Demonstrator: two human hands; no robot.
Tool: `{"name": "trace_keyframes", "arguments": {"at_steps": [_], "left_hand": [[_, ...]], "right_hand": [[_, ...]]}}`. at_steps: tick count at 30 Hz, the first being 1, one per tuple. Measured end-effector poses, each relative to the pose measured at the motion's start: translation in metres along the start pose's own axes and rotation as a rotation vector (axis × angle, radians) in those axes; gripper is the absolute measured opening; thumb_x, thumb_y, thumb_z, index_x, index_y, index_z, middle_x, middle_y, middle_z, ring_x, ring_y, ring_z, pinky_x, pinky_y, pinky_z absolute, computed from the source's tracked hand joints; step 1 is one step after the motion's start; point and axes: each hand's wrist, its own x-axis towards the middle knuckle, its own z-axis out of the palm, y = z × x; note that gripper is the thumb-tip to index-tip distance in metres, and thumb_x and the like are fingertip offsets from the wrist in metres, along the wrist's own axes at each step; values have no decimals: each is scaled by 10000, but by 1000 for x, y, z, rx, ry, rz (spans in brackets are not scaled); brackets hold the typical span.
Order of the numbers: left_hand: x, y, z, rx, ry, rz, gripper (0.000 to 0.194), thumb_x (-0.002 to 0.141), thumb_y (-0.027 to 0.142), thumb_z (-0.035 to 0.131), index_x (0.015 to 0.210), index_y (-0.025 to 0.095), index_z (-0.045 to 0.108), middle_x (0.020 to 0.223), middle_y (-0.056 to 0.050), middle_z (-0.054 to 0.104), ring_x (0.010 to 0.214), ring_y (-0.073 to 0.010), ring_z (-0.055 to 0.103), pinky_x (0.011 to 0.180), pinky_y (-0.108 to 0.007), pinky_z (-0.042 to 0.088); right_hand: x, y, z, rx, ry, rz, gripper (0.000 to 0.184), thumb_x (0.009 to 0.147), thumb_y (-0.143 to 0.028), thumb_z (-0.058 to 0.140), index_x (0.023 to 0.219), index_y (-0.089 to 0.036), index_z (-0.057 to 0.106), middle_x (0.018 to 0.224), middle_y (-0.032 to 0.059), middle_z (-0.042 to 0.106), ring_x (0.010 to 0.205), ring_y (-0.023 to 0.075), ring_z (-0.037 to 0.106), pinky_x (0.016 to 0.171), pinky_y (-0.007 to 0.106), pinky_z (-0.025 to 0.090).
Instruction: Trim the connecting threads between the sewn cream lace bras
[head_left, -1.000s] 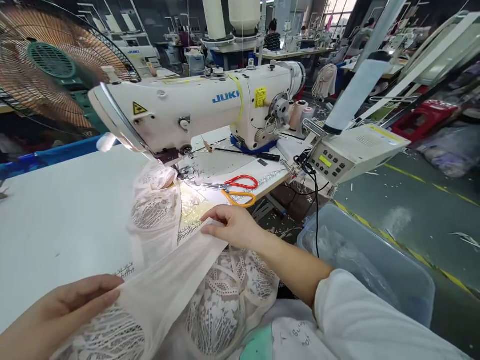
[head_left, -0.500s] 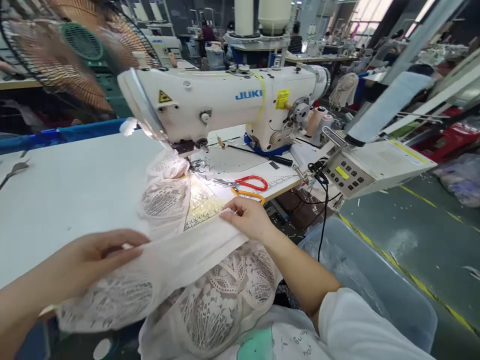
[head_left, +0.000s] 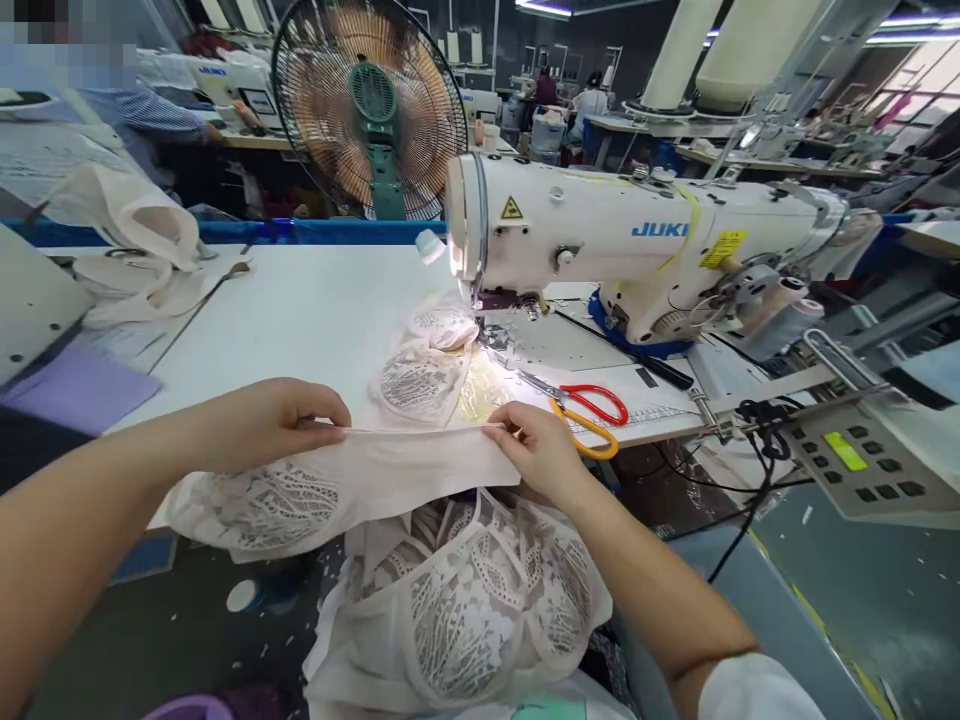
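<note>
A pale pink lace bra (head_left: 427, 465) is stretched by its side band between my two hands. My left hand (head_left: 292, 425) pinches the band's upper edge beside a lace cup that hangs toward me. At the other end, my right hand (head_left: 536, 450) pinches the same edge between thumb and fingers. Behind the band, lace cups (head_left: 424, 380) lie on the table by the needle of the sewing machine (head_left: 570, 225); whether they join the held band I cannot tell. More lace bras (head_left: 465, 620) rest on my lap. Scissors (head_left: 596, 405) with red and orange handles lie near my right hand.
A control box (head_left: 847, 455) juts out at the right, above a clear plastic bin (head_left: 697, 560). Pale fabric pieces (head_left: 142, 240) and lilac cloth (head_left: 86, 385) are at the left. Behind the white table (head_left: 300, 320) stands a large fan (head_left: 375, 110). A co-worker's sleeve (head_left: 150, 110) shows far left.
My view has swung left, bringing in the left end of the table. Both hands keep their hold; the band is now more level and drawn straighter between them.
</note>
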Motion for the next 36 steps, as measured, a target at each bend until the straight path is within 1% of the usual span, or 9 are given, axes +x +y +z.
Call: {"name": "trace_keyframes", "arguments": {"at_steps": [3,5,7,10,15,18,25,30,36], "left_hand": [[-17,4,-40,288,119,92,411,756,550,435,769,225,685,705,15,680,557,-133,579,465,-191,403],[-28,11,-54,526,356,222,452,807,544,368,775,220,681,736,20,682,566,-131,582,440,-188,367],[-38,16,-47,735,573,373,440,878,454,322,795,204,674,822,-2,695,646,-157,610,461,-214,380],[-47,11,3,915,752,584,268,898,241,394,845,185,651,899,-63,714,758,-205,643,584,-298,483],[-52,-11,109,789,790,692,211,769,18,573,932,150,594,856,-111,734,772,-233,677,669,-340,542],[-52,-17,136,707,830,620,275,743,27,624,976,161,573,863,-113,735,771,-237,685,631,-332,552],[-51,-19,131,680,828,615,302,723,25,647,978,166,567,865,-119,737,768,-232,691,651,-329,567],[-49,-18,130,662,838,658,363,669,-6,688,990,125,581,832,-153,734,737,-258,691,631,-349,567],[-58,-5,112,671,840,644,632,701,16,664,1280,174,464,865,-111,742,772,-246,689,715,-365,568]], "right_hand": [[27,-18,-9,-10,84,-192,119,829,-272,547,744,-199,589,706,16,619,671,150,556,597,265,417],[41,-28,-18,-14,194,-344,107,840,-266,545,770,-203,595,774,33,653,743,163,590,650,283,457],[45,-29,-24,-28,258,-478,87,848,-242,539,801,-210,603,843,45,680,819,170,619,709,298,492],[26,-10,-25,-95,170,-586,107,866,-195,511,841,-210,614,916,57,702,871,160,648,761,301,526],[-31,35,-4,-215,26,-626,151,866,-143,491,821,-189,627,898,84,718,835,173,664,732,311,545],[-51,47,7,-223,23,-551,148,859,-143,491,831,-204,622,940,89,706,848,185,648,806,368,520],[-55,51,12,-315,164,-494,207,813,-119,485,967,-212,587,1070,120,621,933,207,598,745,366,524],[-54,48,15,-280,95,-414,192,811,-150,483,914,-216,631,1095,104,603,906,212,573,743,361,498],[-50,30,6,-158,152,-409,153,822,-176,503,812,-238,643,958,75,640,739,171,545,679,344,466]]}}
